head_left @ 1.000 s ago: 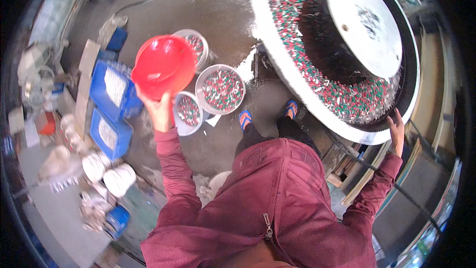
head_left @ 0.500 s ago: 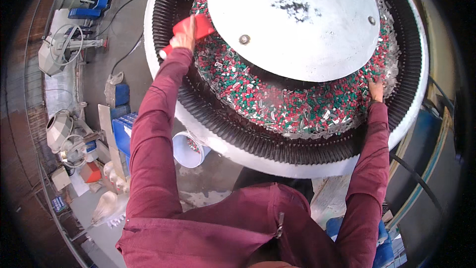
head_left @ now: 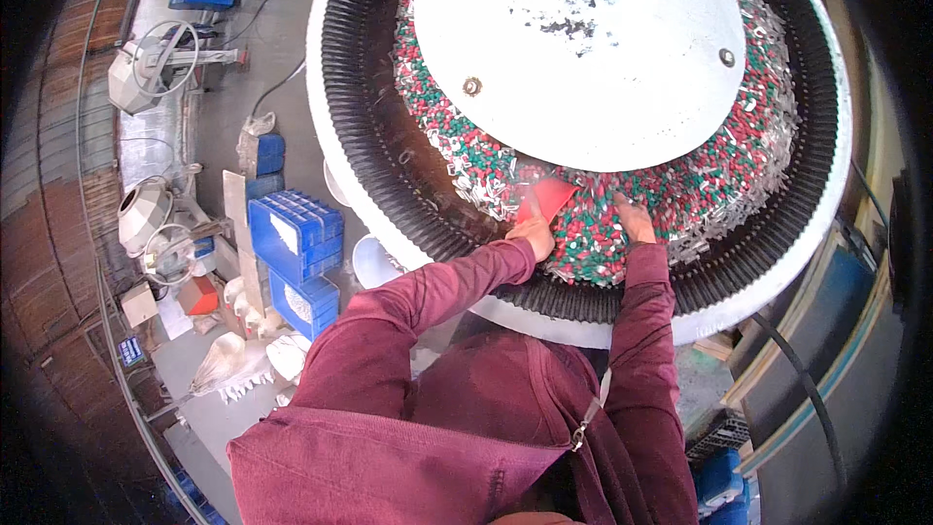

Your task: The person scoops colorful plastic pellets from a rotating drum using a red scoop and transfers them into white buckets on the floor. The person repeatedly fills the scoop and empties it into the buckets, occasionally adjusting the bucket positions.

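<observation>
Red bowl (head_left: pixel 550 198), tilted (partly hidden), amid loose red, grn & wht pcs (head_left: pixel 714 190), banked in curved band.

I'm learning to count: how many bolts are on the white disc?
2: one bolt near the left edge of the white disc, another bolt near its right. More may lie above the picture.

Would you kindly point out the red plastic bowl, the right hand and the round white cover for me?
Red plastic bowl (head_left: pixel 551 198): head view, on its exposed red surface.
Right hand (head_left: pixel 637 222): head view, on the middle of the hand.
Round white cover (head_left: pixel 580 63): head view, on its flat face.
</observation>
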The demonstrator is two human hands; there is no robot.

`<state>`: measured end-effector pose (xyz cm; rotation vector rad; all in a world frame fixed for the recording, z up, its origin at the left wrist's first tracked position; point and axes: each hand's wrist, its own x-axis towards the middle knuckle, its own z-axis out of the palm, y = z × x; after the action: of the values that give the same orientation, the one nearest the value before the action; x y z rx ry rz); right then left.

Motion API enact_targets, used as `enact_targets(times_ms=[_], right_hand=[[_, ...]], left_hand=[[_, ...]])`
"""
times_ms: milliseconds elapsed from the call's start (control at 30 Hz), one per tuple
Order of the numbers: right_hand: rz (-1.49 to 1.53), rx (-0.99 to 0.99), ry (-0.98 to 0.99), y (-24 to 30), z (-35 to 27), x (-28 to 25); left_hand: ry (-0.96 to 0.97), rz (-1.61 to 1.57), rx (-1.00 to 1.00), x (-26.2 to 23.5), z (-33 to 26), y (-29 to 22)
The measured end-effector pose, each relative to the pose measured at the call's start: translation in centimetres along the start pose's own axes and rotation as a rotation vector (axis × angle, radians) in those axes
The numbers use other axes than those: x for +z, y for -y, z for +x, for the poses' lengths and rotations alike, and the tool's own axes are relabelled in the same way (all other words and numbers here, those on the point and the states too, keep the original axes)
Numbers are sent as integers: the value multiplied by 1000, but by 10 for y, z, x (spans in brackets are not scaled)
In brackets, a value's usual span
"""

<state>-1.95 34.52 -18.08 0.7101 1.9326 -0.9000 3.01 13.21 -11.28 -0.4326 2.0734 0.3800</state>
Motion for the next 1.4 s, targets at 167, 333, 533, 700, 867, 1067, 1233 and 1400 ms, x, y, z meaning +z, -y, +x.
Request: enact_targets(times_ms=[167,333,533,700,867,1067,1233,1400], right_hand=[[-41,-197,1,14,-60,-44],[508,-408,333,-8,-133,-126],[-93,-609,-522,-35,-155,-145],[162,-820,-468,-43,-153,-131],[170,-821,-436,-13,-169,-100],[67,-851,-426,49,-211,-51],[156,-777,-281,85,-247,2],[108,-719,-339,98,-266,50]], left_hand=[[156,-481,147,6,-6,-21],[499,-827,146,-26,-56,-20],[499,-1071,278,-52,-124,27],[565,-1341,417,-72,-183,99],[326,-1635,443,-79,-246,183],[65,-1901,397,-62,-303,324],[-337,-2034,255,-17,-334,446],[-642,-2082,44,29,-345,553]])
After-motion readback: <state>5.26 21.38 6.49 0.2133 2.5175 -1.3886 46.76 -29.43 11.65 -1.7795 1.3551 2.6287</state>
